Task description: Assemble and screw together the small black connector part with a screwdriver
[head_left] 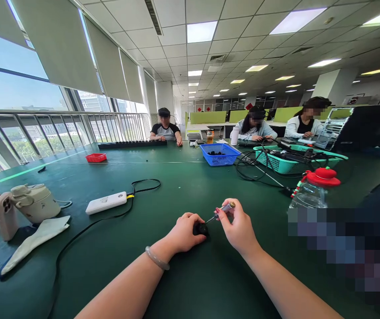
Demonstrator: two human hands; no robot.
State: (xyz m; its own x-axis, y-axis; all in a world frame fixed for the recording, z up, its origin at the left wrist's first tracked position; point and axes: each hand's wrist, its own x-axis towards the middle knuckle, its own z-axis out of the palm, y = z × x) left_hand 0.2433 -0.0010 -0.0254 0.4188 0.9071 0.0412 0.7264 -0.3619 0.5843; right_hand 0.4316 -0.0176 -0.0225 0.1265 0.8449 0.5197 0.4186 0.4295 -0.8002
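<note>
My left hand (186, 232) is closed around a small black part (201, 229) that rests on the green table (176, 186). A pale bangle sits on that wrist. My right hand (238, 226) pinches a small screwdriver (221, 211) by its handle, the thin tip angled down onto the black part. Both hands are close together near the table's front middle.
A white power bank (106, 202) with a black cable lies to the left. Further left are a cream container (35, 201), a phone (5, 215) held by another person's hand, and a white cloth. A blue basket (219, 154), teal basket (286, 160), red tray (96, 157), red-capped bottle (312, 190) and three seated people lie beyond.
</note>
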